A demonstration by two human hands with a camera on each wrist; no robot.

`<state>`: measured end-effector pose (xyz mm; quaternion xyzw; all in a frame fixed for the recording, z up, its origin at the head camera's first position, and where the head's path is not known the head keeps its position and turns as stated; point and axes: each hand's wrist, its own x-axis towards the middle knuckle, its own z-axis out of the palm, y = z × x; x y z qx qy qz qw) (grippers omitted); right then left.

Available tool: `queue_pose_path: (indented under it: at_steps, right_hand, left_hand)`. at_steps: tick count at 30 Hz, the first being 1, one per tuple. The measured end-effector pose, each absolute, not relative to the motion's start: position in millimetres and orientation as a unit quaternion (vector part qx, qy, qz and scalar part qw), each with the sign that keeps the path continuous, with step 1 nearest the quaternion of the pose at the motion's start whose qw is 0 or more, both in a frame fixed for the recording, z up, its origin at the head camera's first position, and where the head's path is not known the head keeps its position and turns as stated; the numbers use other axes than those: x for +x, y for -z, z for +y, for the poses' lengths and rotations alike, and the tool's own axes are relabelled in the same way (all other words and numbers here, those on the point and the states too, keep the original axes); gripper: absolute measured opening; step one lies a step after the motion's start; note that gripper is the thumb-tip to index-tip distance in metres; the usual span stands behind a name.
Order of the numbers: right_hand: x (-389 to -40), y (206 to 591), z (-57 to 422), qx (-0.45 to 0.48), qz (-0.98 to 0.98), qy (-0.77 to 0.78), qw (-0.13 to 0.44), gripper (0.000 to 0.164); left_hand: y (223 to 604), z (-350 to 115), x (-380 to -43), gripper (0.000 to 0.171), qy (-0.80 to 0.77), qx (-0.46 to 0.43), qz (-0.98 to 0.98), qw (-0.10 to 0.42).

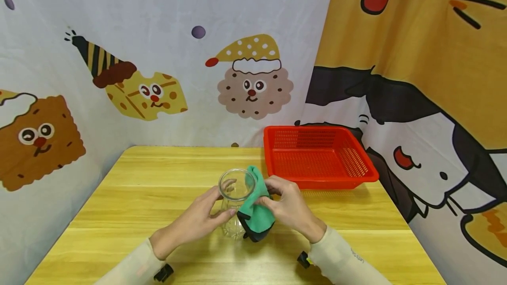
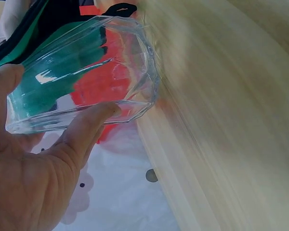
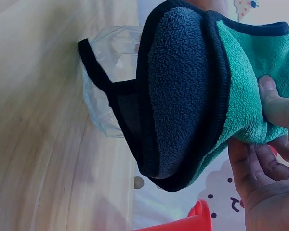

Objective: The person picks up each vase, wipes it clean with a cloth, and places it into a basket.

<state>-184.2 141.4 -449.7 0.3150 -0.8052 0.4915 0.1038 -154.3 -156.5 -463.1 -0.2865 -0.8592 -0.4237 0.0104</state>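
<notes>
A clear glass jar (image 1: pixel 233 214) with faceted sides and a round open mouth stands upright over the table. My left hand (image 1: pixel 200 217) grips it from the left, thumb on the near side and fingers behind. In the left wrist view the jar (image 2: pixel 111 86) shows its base close to the wood. My right hand (image 1: pixel 287 203) pinches a green and dark grey cleaning cloth (image 1: pixel 259 210) with black edging, against the jar's right side. The right wrist view has the cloth (image 3: pixel 183 91) folded, a black loop hanging from it, covering part of the jar.
A red plastic basket (image 1: pixel 317 184) with perforated walls sits at the back right of the wooden table (image 1: pixel 158 175), just beyond the right hand. A printed cloth curtain (image 1: pixel 166 12) hangs behind the table and along its sides.
</notes>
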Motion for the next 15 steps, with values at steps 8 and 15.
queue_pose_path:
  at_steps: [8, 15]
  right_hand:
    - [-184.0, 450.3, 140.6, 0.337, -0.818, -0.45, 0.125, 0.028]
    - [-183.7, 450.3, 142.3, 0.359, -0.83, -0.409, 0.118, 0.024]
  left_hand:
    - [463.8, -156.0, -154.7, 0.071, 0.423, -0.289, -0.859, 0.015]
    - [464.8, -155.4, -154.5, 0.072, 0.42, -0.292, -0.859, 0.016]
